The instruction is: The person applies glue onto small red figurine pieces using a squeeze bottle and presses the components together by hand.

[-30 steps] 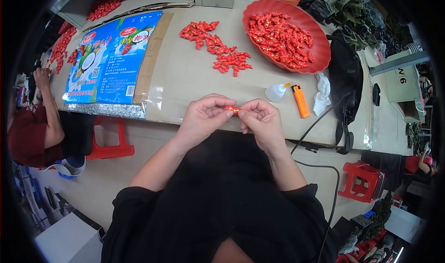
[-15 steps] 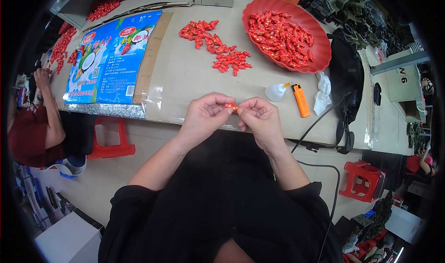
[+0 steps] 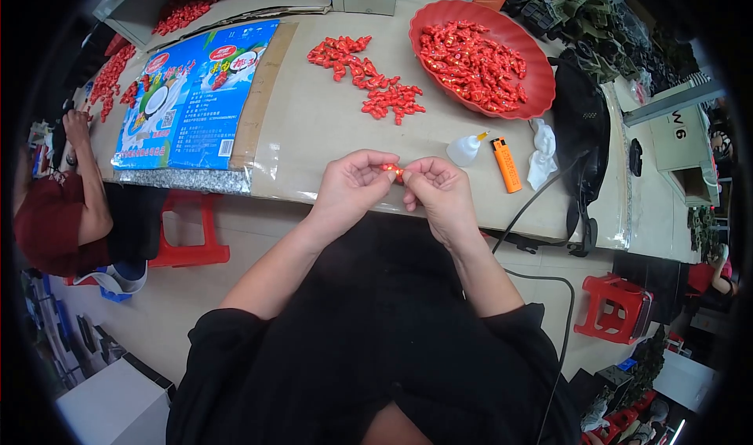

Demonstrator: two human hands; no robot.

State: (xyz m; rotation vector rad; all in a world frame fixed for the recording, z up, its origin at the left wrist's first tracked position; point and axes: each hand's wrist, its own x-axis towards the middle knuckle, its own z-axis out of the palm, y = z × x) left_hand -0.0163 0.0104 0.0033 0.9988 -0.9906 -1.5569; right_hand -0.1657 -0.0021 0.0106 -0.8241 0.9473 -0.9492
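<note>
Both hands (image 3: 349,187) (image 3: 442,200) pinch a red piece (image 3: 391,168); blue cardboard (image 3: 196,103) bears printed lettering.

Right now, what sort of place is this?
Probably a handwork workshop: bowl heaped with red pieces, bottle and lighter on the bench, another person at left.

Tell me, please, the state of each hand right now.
Left hand: closed, pinching a small red piece at the fingertips.
Right hand: closed, pinching the same small red piece.
</note>
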